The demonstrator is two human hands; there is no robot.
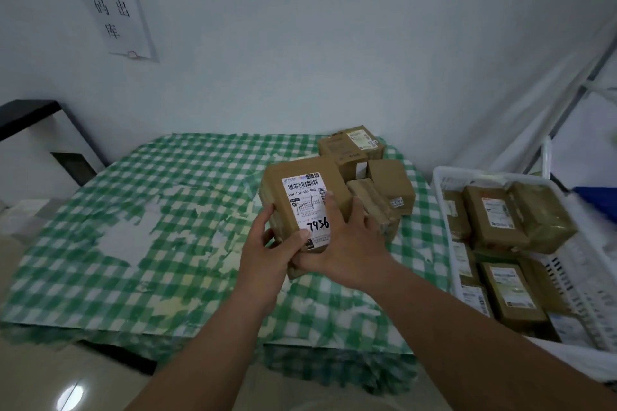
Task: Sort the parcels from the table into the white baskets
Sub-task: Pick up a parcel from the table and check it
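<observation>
Gripping a labelled brown parcel (302,202) above the checked surface (133,210), left hand (267,250) and right hand (347,243) curl their fingers (329,202) round it; white basket (444,177) stands just right.

A green-and-white checked tablecloth (140,210), worn through in pale patches, covers the table. A paper notice (115,7) with printed Chinese characters hangs on the white wall (300,43). A black-framed unit (40,130) stands beyond the table's left edge.
</observation>
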